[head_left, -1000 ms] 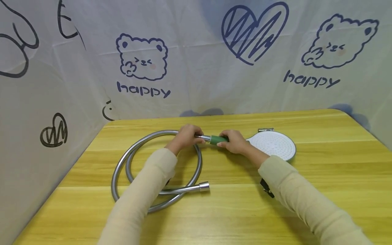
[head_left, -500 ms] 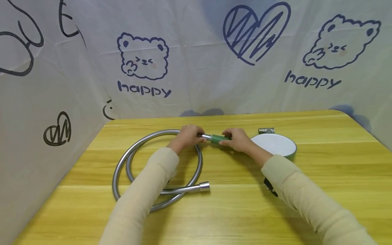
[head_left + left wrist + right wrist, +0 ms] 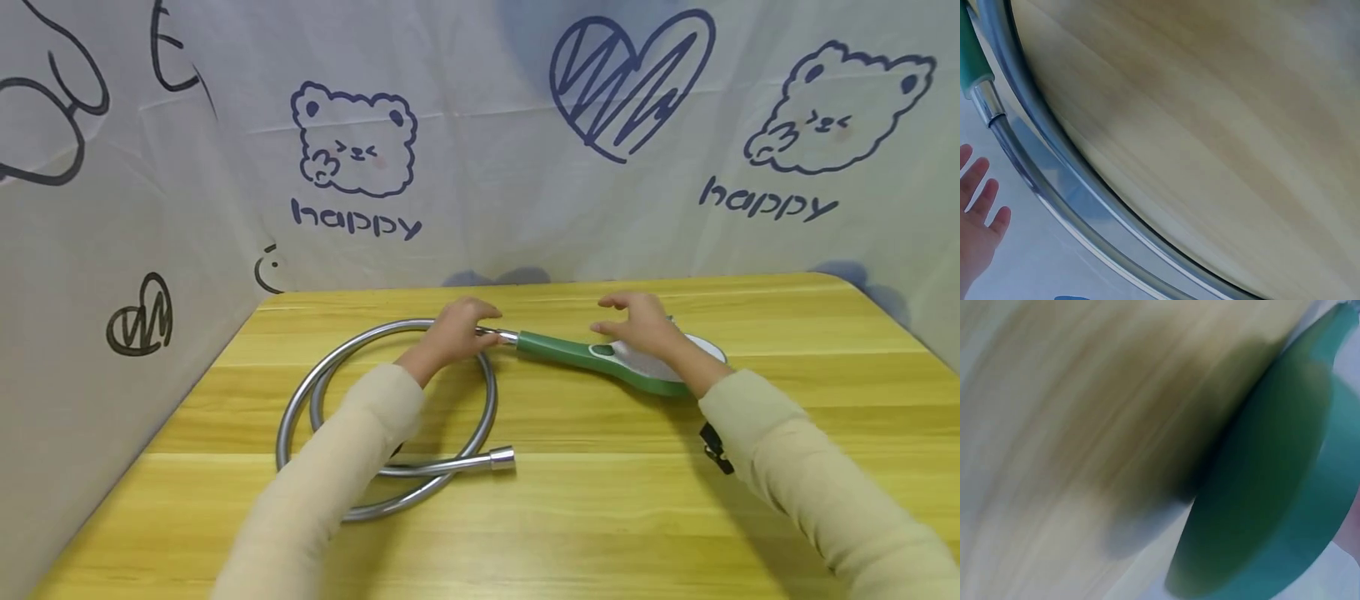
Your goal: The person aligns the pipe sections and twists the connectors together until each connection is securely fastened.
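A green hand shower (image 3: 566, 352) lies on its side, its pale spray face partly behind my right hand (image 3: 641, 325). That hand hovers over the shower's head with thumb and fingers spread, holding nothing. My left hand (image 3: 457, 330) is around the chrome connector (image 3: 508, 337), where the grey metal shower hose (image 3: 288, 417) meets the handle. In the left wrist view, its spread fingers (image 3: 984, 200) stand apart from the hose and connector. The right wrist view shows the green back of the shower (image 3: 1260, 487) close up.
The coiled hose covers the table's left half, and its loose chrome end (image 3: 502, 457) points right. Behind the right hand, the tip of a small metal fitting (image 3: 671, 318) peeks out. A drawn-on white cloth (image 3: 487, 167) backs the wooden table (image 3: 600, 517).
My right hand has let go of the green handle and moved right, over the shower's head. The shower has tilted onto its side. The hose coil stays in place.
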`<state>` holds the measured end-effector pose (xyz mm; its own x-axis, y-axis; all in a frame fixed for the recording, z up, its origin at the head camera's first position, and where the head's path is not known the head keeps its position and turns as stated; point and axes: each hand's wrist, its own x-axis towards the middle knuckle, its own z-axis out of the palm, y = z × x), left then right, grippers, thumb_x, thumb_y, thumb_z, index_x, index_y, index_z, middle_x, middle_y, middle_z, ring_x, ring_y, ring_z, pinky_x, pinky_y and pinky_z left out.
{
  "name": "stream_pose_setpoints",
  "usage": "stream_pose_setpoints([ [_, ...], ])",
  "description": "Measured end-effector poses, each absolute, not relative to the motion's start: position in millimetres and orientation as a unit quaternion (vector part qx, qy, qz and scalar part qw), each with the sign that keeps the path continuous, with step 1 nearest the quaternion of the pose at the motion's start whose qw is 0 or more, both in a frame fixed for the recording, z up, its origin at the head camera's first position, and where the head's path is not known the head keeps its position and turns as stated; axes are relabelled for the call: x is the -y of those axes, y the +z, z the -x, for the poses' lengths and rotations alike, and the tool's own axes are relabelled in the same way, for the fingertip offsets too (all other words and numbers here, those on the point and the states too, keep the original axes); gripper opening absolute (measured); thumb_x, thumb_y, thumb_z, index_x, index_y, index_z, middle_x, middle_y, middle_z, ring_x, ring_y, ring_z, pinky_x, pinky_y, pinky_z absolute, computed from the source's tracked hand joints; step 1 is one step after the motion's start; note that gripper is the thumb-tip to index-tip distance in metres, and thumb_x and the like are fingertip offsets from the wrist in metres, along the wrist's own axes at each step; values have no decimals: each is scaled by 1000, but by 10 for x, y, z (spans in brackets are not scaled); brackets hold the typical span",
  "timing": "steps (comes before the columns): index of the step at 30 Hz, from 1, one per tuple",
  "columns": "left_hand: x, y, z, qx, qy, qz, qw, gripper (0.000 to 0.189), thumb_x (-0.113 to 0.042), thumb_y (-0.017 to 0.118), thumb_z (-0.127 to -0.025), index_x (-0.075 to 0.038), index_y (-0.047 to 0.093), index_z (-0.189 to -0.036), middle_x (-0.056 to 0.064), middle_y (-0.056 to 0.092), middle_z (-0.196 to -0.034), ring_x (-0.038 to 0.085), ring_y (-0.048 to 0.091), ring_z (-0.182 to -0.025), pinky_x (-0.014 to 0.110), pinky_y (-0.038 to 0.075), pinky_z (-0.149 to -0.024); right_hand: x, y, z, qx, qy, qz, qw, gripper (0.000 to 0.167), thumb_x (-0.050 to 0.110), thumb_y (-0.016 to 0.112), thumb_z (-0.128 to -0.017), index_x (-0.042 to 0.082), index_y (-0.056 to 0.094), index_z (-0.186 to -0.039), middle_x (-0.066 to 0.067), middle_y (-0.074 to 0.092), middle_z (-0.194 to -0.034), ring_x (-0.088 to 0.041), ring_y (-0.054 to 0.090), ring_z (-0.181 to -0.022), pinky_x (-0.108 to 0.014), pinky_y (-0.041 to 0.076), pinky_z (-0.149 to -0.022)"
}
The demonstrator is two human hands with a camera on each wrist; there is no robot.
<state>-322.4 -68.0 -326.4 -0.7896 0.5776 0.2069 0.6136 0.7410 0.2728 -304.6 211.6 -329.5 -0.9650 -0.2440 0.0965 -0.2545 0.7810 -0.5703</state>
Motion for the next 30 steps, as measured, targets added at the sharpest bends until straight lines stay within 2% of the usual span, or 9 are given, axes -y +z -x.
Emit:
stream_pose_setpoints([
  [10,749,-3246,3047,915,-220,329,70,45,-25,65,-87,2,57,-123,21,50,-134,35,44,-127,45,34,-107,-2474,-3257,3029,943,305,-129,34,51,21,63,-89,-8,48,-128,-31,45,-133,-46,40,-123,-56,37,-99],
  [16,790,-3272,2907,906,-228,349,77,46,-26,66,-87,2,58,-122,20,52,-132,35,46,-126,45,35,-106,-2622,-3251,3046,948,293,-119,29,56,27,64,-88,-7,46,-130,-33,43,-133,-48,40,-122,-58,35,-98],
  [30,885,-3378,2512,881,-273,382,58,44,-23,67,-85,4,59,-120,20,57,-126,34,51,-120,44,40,-103,-2861,-3350,3158,957,262,-127,6,53,22,62,-89,-9,46,-130,-33,46,-130,-48,42,-120,-58,36,-99],
])
